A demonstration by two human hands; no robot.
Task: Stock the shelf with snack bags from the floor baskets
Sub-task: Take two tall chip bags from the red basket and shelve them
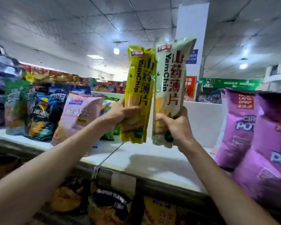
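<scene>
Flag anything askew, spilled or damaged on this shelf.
No spill or tear shows. The pink bag leans sideways rather than standing upright, and the purple bags tilt too. The yellow bag in the left hand and white bag in the right hand are held roughly upright.

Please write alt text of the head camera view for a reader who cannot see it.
A person holds two yam chip bags upright above a white shelf: a yellow bag in the left hand, a cream bag in the right hand. A pink bag stands on the shelf at the left, purple bags at the right.
</scene>
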